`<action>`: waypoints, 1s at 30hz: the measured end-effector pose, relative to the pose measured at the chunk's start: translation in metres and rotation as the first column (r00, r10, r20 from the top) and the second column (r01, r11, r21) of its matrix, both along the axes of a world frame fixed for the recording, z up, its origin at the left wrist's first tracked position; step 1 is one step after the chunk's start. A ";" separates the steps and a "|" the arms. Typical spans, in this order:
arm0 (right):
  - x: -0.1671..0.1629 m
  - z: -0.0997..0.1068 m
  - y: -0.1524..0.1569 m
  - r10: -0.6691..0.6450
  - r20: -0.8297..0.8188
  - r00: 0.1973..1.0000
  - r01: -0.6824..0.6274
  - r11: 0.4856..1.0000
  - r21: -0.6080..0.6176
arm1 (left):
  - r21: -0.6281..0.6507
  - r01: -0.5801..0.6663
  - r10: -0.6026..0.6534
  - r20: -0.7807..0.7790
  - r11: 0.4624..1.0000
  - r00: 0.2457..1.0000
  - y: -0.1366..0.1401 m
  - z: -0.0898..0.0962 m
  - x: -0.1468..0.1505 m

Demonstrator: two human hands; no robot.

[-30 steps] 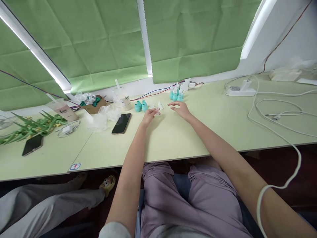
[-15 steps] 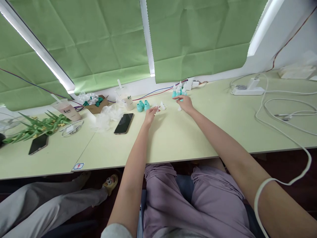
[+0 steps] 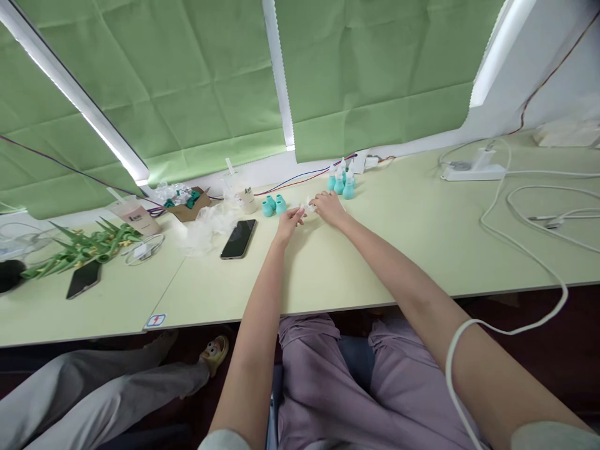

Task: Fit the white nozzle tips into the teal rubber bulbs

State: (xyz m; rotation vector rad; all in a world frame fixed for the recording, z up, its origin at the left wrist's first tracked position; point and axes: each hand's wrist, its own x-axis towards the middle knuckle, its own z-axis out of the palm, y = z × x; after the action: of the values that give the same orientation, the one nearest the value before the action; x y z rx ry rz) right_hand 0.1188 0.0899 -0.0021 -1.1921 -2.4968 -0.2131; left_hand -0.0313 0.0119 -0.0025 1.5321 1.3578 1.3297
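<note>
My left hand (image 3: 291, 224) is closed in a pinch above the table, with a small translucent white piece at its fingertips. Close beside it on the right, my right hand (image 3: 329, 209) has its fingers bent and pinched around a small white tip (image 3: 311, 207). The hands almost touch, and their fingers partly hide these pieces. Behind my right hand stand several teal bulbs with white pointed tips (image 3: 347, 189), grouped upright. Left of my left hand is a cluster of teal bulbs without tips (image 3: 267, 209), their openings showing.
A phone (image 3: 238, 239), crumpled clear plastic (image 3: 206, 228), an open cardboard box (image 3: 190, 209) and drink cups (image 3: 140, 220) are at left. A power strip (image 3: 473, 172) stands right; its white cable (image 3: 520, 244) runs across my right arm. A co-worker's legs (image 3: 117, 387) are at lower left.
My right hand has moved left and nearer, from the tipped teal bulbs to my left hand. The white tip below it no longer shows on the table. My left hand stays nearly in place.
</note>
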 end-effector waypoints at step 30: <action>0.027 -0.006 -0.028 -0.106 -0.296 0.949 0.066 0.988 -0.141 | -0.064 0.062 -0.062 0.006 0.996 0.998 -0.005 -0.001 0.006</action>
State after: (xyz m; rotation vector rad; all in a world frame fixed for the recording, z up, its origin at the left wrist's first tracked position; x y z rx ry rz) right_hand 0.1463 0.0618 -0.0082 -1.2788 -2.2206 0.1066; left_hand -0.0250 0.0070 -0.0033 1.5152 1.3267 1.2388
